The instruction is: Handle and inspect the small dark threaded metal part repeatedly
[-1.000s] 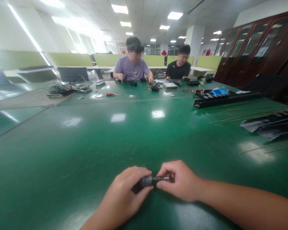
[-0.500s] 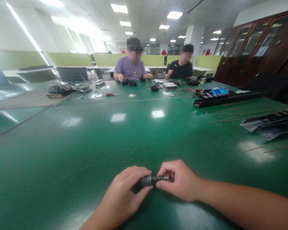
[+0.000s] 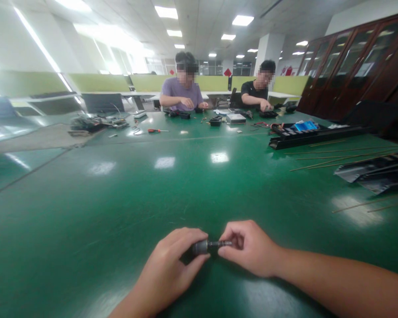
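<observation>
Low in the head view, a dark grey cylinder point(image 3: 200, 247) with a thin metal shaft point(image 3: 215, 244) lies sideways above the green table point(image 3: 199, 194). My left hand point(image 3: 177, 260) is closed round the cylinder, thumb below and fingers above. To the right, my right hand point(image 3: 248, 249) pinches the outer part of the shaft, where a small dark coiled piece shows between thumb and fingers. A short stretch of bare shaft separates the two hands. The cylinder's left end is hidden in my left palm.
Black metal channels point(image 3: 374, 172) and thin rods point(image 3: 334, 161) lie at the right. Farther back are a black tray point(image 3: 295, 132) with blue pieces and a red screwdriver point(image 3: 155, 130). Two people sit across the table, a purple shirt point(image 3: 182, 93) and a black shirt point(image 3: 252, 90).
The dark coiled piece has moved right along the shaft with my right fingers, baring shaft beside the cylinder. Across the table, the person in black has leaned right and lowered a hand.
</observation>
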`<state>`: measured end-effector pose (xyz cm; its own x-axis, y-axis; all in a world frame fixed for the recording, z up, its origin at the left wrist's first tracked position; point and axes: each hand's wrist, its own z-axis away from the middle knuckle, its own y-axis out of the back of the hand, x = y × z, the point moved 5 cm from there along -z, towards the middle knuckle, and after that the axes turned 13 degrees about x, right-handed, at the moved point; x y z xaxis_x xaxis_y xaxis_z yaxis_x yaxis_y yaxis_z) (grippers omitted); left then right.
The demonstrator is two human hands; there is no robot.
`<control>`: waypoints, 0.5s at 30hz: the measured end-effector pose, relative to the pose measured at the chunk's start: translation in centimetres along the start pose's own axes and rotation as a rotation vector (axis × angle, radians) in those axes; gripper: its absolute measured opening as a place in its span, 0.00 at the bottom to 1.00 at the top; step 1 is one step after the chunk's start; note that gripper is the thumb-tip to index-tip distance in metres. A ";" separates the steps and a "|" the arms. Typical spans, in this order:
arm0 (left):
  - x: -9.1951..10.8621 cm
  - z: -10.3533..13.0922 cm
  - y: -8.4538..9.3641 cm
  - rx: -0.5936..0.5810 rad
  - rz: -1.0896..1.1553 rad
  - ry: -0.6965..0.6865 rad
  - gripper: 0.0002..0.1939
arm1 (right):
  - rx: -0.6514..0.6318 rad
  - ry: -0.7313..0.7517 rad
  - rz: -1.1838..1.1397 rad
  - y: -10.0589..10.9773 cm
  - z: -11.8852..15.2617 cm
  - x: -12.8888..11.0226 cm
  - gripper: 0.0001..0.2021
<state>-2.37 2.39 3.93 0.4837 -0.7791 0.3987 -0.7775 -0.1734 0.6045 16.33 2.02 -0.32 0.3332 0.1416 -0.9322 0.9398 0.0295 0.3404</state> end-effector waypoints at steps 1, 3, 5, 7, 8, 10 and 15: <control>0.0 0.0 0.0 0.000 0.000 0.005 0.13 | 0.002 -0.003 -0.003 0.0 0.0 0.0 0.05; -0.1 0.1 0.0 -0.004 0.002 0.012 0.13 | 0.003 -0.004 -0.009 0.0 0.0 -0.1 0.05; -0.2 0.1 0.1 -0.005 0.003 0.012 0.13 | 0.007 -0.006 -0.009 0.1 0.0 -0.1 0.05; -0.2 0.1 0.1 -0.005 0.003 0.012 0.13 | 0.008 -0.008 -0.003 0.1 0.0 -0.2 0.05; -0.2 0.1 0.2 -0.007 0.003 0.014 0.14 | 0.005 -0.009 0.002 0.1 0.0 -0.2 0.05; -0.2 0.0 0.2 -0.014 0.004 0.021 0.14 | 0.000 -0.010 0.008 0.1 0.0 -0.2 0.05; -0.2 0.0 0.3 -0.020 0.005 0.019 0.14 | 0.008 -0.010 -0.011 0.1 -0.1 -0.3 0.05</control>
<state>-2.66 2.55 4.03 0.4874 -0.7686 0.4144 -0.7719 -0.1574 0.6160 16.34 2.03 -0.01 0.3232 0.1309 -0.9372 0.9441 0.0233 0.3288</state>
